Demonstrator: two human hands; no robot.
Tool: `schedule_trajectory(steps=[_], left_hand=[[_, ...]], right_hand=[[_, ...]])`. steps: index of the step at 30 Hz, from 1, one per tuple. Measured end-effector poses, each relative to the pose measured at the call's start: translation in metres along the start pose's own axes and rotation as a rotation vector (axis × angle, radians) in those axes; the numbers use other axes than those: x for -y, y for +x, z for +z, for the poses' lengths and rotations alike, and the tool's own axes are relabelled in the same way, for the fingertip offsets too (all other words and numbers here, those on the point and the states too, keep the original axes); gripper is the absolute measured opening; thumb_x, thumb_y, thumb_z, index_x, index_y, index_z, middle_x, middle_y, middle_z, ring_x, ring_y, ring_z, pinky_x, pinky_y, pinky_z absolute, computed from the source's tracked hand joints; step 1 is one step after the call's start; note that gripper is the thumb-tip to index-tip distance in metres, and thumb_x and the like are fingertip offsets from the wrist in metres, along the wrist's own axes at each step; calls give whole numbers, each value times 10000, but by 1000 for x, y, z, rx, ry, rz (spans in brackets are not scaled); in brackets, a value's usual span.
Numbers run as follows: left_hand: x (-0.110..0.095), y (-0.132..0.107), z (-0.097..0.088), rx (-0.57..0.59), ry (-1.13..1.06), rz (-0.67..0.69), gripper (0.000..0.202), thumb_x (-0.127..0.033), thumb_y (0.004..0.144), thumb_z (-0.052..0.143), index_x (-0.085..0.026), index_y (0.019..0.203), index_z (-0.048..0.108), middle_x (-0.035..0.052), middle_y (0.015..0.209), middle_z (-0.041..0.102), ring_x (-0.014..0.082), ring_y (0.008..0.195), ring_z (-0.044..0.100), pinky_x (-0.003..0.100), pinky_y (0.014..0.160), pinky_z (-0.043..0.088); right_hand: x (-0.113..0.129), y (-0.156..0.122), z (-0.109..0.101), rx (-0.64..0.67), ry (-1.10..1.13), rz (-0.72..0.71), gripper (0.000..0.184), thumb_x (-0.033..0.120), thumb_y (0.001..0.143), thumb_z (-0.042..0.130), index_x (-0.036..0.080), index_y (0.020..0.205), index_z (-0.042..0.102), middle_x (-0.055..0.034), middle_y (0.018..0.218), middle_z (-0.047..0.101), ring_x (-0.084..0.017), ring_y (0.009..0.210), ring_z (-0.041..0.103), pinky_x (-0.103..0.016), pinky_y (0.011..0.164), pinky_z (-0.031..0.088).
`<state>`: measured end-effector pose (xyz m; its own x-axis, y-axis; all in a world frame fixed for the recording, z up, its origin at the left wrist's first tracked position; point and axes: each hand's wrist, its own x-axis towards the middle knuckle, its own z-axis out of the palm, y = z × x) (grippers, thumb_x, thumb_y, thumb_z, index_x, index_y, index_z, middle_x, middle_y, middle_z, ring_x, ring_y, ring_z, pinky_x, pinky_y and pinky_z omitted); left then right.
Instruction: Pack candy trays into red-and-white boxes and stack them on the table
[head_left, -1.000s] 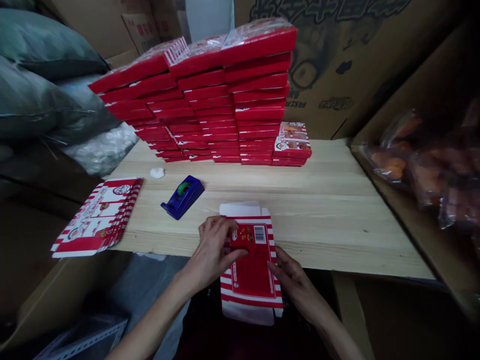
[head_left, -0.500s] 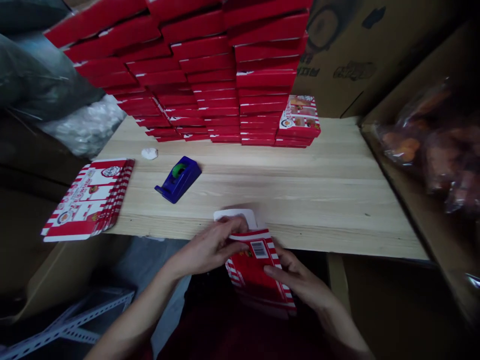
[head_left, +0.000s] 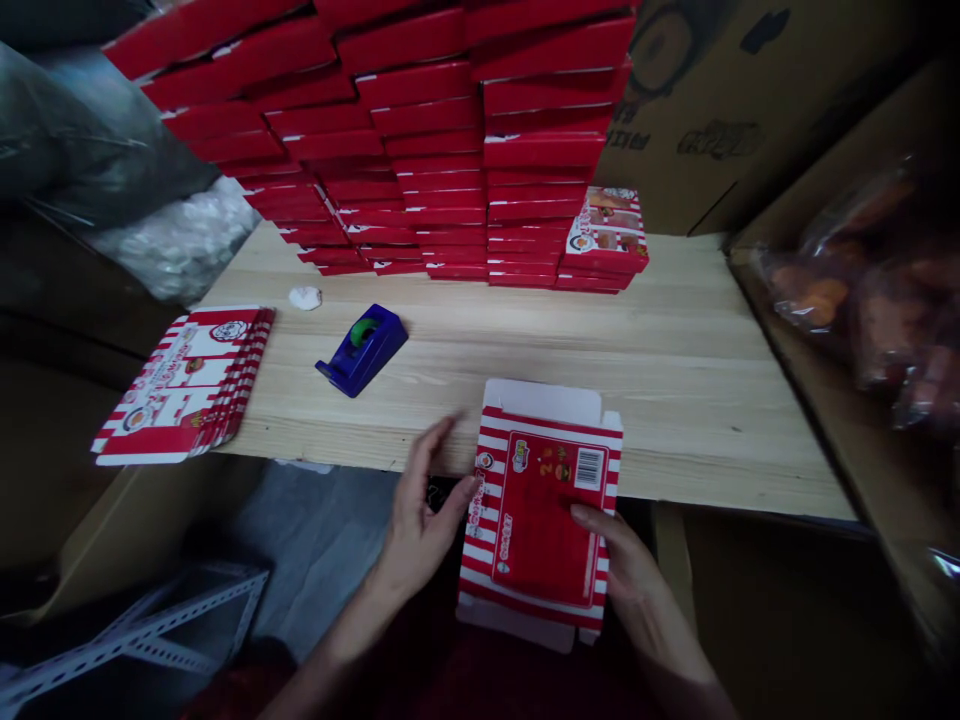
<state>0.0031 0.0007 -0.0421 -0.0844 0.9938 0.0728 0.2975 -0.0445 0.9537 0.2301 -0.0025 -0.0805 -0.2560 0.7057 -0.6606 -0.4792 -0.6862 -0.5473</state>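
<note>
- Holding flat red-and-white carton blank (head_left: 540, 510) at its lower right edge, pinched in right hand (head_left: 630, 560).
- Left hand (head_left: 424, 510) open, empty, just beside blank's left edge.
- Blank's long axis runs away from body, far end over table (head_left: 675, 420), near end past its edge.

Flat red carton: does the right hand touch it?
Touching: the head view shows the right hand lying on the lower right of the flat red carton.

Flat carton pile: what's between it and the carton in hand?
Head view: the left hand and some wooden table, between the pile and the carton.
</note>
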Motion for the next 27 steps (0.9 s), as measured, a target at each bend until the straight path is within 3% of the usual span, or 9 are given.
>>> schedule_trajectory(steps=[3, 6, 11, 16, 20, 23, 27], left_hand=[[5, -25, 13, 235, -211, -231, 529, -355, 1029, 556, -269, 1537, 435, 110, 1521, 573, 284, 1367, 572, 488, 1153, 462], [-4, -35, 20, 340, -315, -283, 600, -362, 993, 626, -276, 1549, 417, 107, 1488, 612, 285, 1274, 646, 436, 1063, 548], [-17, -29, 16, 370, -236, -276, 517, -367, 973, 651, -272, 1471, 553, 92, 1392, 685, 280, 1135, 704, 390, 925, 601], [-8, -22, 16, 424, -207, -278, 326, -379, 1025, 554, -218, 1245, 734, 71, 1061, 794, 238, 891, 726, 360, 848, 585], [4, -24, 11, 332, -326, -401, 318, -420, 1007, 587, -200, 1176, 741, 53, 951, 789, 229, 851, 716, 342, 806, 580], [10, -28, 7, 356, -395, -478, 277, -417, 995, 616, -211, 1131, 742, 37, 903, 783, 216, 839, 713, 328, 795, 579], [14, -24, 5, 378, -413, -470, 314, -392, 995, 624, -225, 1253, 691, 72, 1098, 785, 234, 967, 727, 358, 883, 580]], right_hand=[[-2, 2, 4, -6, 4, -34, 457, 421, 608, 945, 244, 994, 776, -91, 1060, 835, -395, 1019, 776, -597, 968, 576], [-6, 0, 12, -73, -30, -86, 521, 433, 624, 946, 249, 1071, 755, -86, 1083, 830, -384, 1023, 775, -586, 967, 581], [-12, -3, 20, -153, -143, -190, 538, 487, 626, 954, 264, 1071, 749, -72, 1063, 831, -361, 1001, 778, -535, 938, 611], [-15, -3, 16, -135, -280, -213, 464, 498, 690, 918, 268, 1063, 768, -79, 1051, 827, -381, 1011, 767, -574, 930, 601], [2, -11, 3, 14, -283, -214, 533, 518, 655, 934, 350, 1129, 759, -56, 1211, 783, -359, 1164, 707, -595, 1027, 536], [15, -12, -1, 164, -239, -209, 513, 552, 631, 937, 355, 1079, 782, -43, 1195, 786, -328, 1170, 704, -566, 1070, 507], [15, 0, -1, 241, -163, -167, 368, 434, 805, 854, 341, 1151, 768, -35, 1155, 802, -254, 1073, 747, -492, 1020, 544]])
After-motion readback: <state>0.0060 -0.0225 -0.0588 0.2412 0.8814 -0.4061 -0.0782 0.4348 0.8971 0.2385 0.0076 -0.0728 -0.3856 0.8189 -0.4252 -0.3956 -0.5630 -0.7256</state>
